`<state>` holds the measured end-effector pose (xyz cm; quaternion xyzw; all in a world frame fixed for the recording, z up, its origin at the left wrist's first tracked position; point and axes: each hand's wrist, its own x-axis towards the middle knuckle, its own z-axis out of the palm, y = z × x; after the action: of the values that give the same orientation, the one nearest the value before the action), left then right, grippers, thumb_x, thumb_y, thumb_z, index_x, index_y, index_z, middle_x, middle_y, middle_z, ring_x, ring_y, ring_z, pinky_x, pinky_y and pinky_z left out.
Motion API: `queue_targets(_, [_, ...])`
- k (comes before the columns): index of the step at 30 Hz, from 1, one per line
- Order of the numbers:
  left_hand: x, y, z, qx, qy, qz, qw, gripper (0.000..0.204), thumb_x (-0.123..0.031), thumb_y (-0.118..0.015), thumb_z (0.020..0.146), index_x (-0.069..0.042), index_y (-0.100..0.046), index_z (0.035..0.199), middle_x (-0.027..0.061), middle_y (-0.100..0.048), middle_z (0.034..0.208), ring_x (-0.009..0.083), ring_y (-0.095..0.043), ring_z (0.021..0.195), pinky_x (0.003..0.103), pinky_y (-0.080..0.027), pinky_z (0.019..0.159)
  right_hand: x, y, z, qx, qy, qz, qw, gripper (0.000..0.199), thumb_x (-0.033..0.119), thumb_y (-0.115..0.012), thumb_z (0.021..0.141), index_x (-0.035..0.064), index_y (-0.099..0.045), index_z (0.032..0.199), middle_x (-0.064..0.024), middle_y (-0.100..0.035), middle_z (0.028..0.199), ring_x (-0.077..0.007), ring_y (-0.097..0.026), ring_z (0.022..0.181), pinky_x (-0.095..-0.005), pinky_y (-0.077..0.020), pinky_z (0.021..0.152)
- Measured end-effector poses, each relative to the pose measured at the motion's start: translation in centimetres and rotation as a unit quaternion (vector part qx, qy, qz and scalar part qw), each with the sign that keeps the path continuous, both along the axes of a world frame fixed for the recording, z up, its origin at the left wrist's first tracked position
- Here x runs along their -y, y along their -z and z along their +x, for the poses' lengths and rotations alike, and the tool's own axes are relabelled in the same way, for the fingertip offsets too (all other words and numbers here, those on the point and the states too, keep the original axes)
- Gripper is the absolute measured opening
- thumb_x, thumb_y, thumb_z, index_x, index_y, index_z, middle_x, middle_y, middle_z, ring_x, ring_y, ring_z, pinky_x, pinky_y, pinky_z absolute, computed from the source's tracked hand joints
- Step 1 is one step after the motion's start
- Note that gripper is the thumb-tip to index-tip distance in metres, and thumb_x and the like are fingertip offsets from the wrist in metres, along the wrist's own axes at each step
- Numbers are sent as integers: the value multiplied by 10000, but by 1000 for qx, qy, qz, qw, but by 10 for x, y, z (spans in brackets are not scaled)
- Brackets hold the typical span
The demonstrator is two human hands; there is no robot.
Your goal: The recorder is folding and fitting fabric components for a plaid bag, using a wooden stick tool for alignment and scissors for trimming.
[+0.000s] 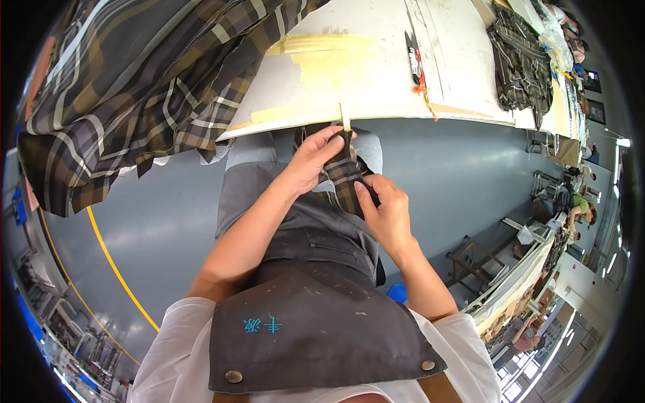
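In front of my lap, just below the table edge, both hands hold a narrow piece of dark plaid fabric [345,180]. My left hand [310,160] is closed on its upper end, thumb and fingers pinching a dark folded part. Lower down, my right hand [385,207] grips the right edge, with the thumb pressed on the cloth. More of the plaid hangs behind and below the hands, partly hidden by them. A thin pale yellow strip [345,115] sticks up past my left fingertips over the table edge.
A large heap of plaid fabric [158,87] drapes over the table's left side. Thread snips [414,59] with orange thread lie on the white table [376,84]. Folded plaid pieces [517,64] sit at the right end. People work at another long table [521,275] far right.
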<state>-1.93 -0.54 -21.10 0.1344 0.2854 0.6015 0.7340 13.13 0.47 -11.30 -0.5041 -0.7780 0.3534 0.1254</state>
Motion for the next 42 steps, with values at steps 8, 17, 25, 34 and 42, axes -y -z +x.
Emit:
queue_targets(8, [-10, -8, 14, 33, -98, -24, 994, 254, -259, -490, 919, -22, -574, 953, 66, -598, 825, 160, -583, 777, 287, -485, 715, -7, -6, -2, 38, -11, 37, 999, 153, 114, -615, 798, 3, -543, 721, -123, -566, 680, -327, -550, 583, -383, -429, 531])
queue_targets(17, [-7, -17, 20, -22, -139, -56, 988, 252, -245, -453, 939, -16, -536, 1006, 62, -585, 739, 130, -571, 631, 251, -477, 598, 17, 8, 3, 97, -112, 30, 989, 221, 145, -588, 817, 25, -465, 679, -130, -541, 603, -329, -555, 551, -420, -426, 485])
queue_targets(25, [-5, -25, 23, -103, -148, -103, 978, 232, -267, -435, 944, -49, -494, 892, 30, -516, 666, 117, -498, 601, 243, -424, 588, 7, 2, -3, 7, -226, -32, 974, 220, 153, -586, 828, 4, -496, 693, -152, -531, 584, -324, -547, 523, -404, -426, 466])
queue_targets(34, [-7, -21, 30, -106, -195, -83, 971, 225, -249, -445, 945, -40, -522, 981, -3, -533, 763, 55, -468, 663, 201, -404, 615, -49, 2, -26, -215, 124, -260, 933, 76, 63, -582, 839, 2, -556, 877, -24, -591, 620, -59, -543, 487, -206, -422, 437])
queue_targets(42, [-5, -10, 34, -173, -224, -52, 958, 254, -212, -435, 952, -4, -526, 1067, -19, -525, 829, 44, -426, 738, 200, -384, 666, -40, 21, -37, -171, 38, -8, 985, 150, 79, -665, 786, -3, -557, 849, -31, -591, 622, -58, -538, 496, -204, -427, 442])
